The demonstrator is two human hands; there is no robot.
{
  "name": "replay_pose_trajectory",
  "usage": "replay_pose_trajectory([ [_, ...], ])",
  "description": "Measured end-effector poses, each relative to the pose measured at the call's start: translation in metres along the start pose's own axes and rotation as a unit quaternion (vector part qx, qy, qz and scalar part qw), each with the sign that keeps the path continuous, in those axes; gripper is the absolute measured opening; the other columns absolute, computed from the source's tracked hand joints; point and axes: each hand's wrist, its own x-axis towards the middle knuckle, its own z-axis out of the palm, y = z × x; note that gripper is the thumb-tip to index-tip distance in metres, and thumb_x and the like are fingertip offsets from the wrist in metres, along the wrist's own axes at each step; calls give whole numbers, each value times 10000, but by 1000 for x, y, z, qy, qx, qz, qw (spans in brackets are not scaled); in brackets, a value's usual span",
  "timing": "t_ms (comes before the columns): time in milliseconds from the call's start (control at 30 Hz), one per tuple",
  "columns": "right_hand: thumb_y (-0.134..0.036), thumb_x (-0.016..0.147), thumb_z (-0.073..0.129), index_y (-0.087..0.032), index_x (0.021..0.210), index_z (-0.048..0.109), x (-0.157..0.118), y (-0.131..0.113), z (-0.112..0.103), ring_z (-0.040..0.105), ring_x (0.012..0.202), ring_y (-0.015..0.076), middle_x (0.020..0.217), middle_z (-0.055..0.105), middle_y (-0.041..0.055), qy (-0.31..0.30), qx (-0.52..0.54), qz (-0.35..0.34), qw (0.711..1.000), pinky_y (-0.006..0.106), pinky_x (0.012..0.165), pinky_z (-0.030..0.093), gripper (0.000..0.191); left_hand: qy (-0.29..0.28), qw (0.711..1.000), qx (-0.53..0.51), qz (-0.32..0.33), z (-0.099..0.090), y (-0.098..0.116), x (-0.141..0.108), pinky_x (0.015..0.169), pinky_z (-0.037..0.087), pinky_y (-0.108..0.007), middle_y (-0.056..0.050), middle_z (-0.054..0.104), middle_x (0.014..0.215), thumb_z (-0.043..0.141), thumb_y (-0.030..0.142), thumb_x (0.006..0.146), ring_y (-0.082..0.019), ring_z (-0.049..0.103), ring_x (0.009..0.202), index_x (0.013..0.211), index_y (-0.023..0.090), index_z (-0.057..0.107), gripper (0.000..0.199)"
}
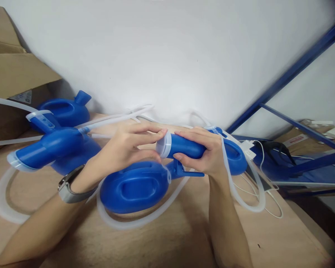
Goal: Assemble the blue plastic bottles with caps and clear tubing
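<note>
My right hand (209,150) is wrapped round a blue tubular urinal funnel (183,146), held sideways above the table. A translucent cap (164,146) sits at the funnel's left-facing mouth, a small strap hanging below it. My left hand (124,143) grips this cap between thumb and fingers; whether it is fully seated I cannot tell. Under the funnel, a blue hooked clip (181,171) shows. Below my hands lies a blue plastic urinal bottle (136,190) with a moulded handle recess. A whitish flexible hose (139,223) curves round its near side.
To the left are another blue bottle with a capped funnel (64,143) and a further blue bottle (64,111) behind it. A cardboard box (19,70) stands far left. On the right are another blue bottle (236,158), white cables (264,160) and a blue metal frame (290,72).
</note>
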Motion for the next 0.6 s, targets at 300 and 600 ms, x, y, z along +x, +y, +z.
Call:
replay_pose_trajectory([
  [300, -439, 868, 838, -331, 1220, 805, 1, -7, -1, 795, 973, 277, 1089, 833, 27, -8, 8, 30, 999, 456, 910, 644, 370, 4, 998, -32, -52, 4, -1, 1, 940, 649, -392, -70, 787, 1154, 833, 542, 872, -256, 751, 1070, 1238, 330, 811, 423],
  [600, -466, 911, 784, -298, 1226, 805, 1, 4, 16, 796, 1096, 293, 1187, 827, 31, 37, 85, 17, 996, 418, 963, 657, 357, 46, 995, 6, -86, 4, 15, 5, 754, 658, -300, -40, 722, 1008, 865, 470, 857, -185, 706, 861, 1344, 296, 758, 528],
])
